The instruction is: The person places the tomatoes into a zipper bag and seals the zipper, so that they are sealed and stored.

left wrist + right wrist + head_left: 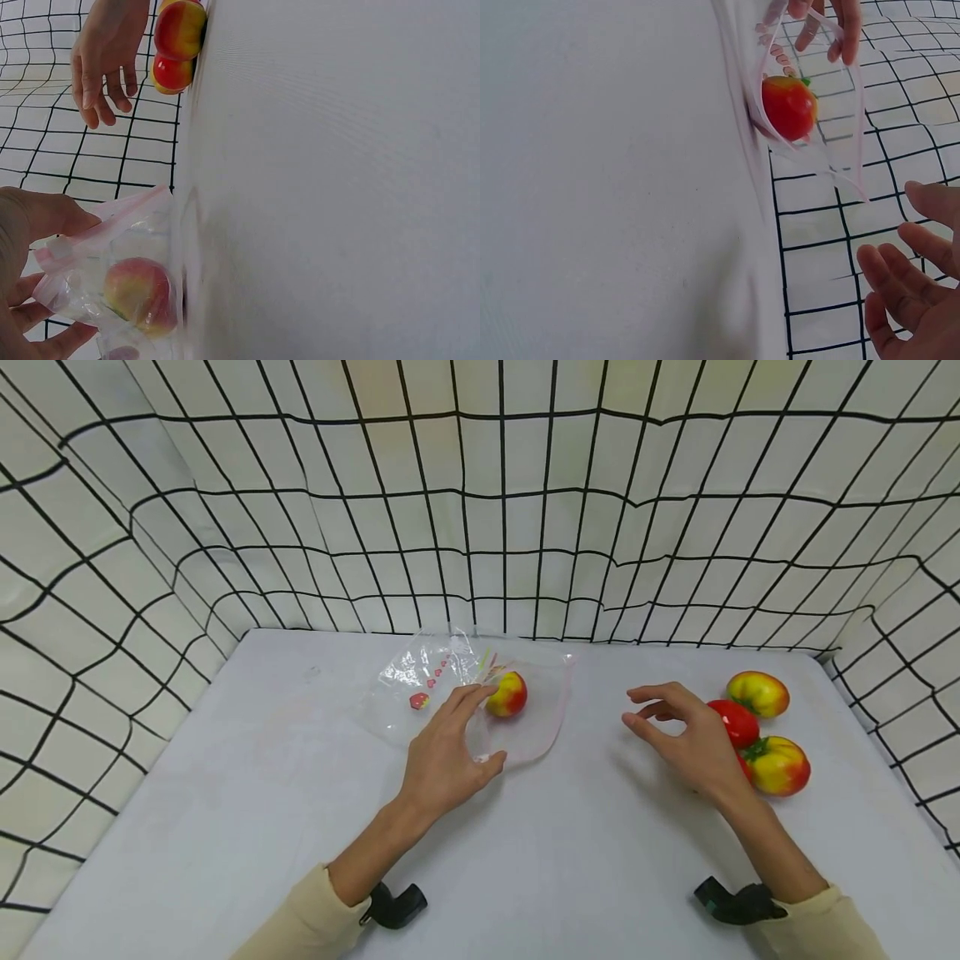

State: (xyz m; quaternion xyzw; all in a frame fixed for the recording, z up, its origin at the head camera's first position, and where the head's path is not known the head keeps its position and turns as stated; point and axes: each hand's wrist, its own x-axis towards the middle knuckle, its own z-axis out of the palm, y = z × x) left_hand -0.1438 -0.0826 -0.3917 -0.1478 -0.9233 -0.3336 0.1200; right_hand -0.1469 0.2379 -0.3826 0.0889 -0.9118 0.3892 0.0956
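Observation:
A clear plastic zip bag [536, 727] with a pink-edged mouth lies on the table, a red-and-yellow fruit [507, 695] inside it. In the left wrist view the fruit [139, 294] shows through the film. My left hand [447, 758] holds the bag near its mouth, thumb and fingers spread around its edge. Seen from the right wrist, the bag's pink rim [861, 135] stands raised and parted around the fruit [789, 109]. My right hand [693, 739] hovers right of the bag, fingers loosely bent, nothing between them.
Right of my right hand sit several fruits: a yellow-red one [757, 693] at the back, a red one [737, 724], and another yellow-red one [780, 766] in front. Black netting [502, 493] over white sheeting surrounds the white table [225, 827] at the back and sides.

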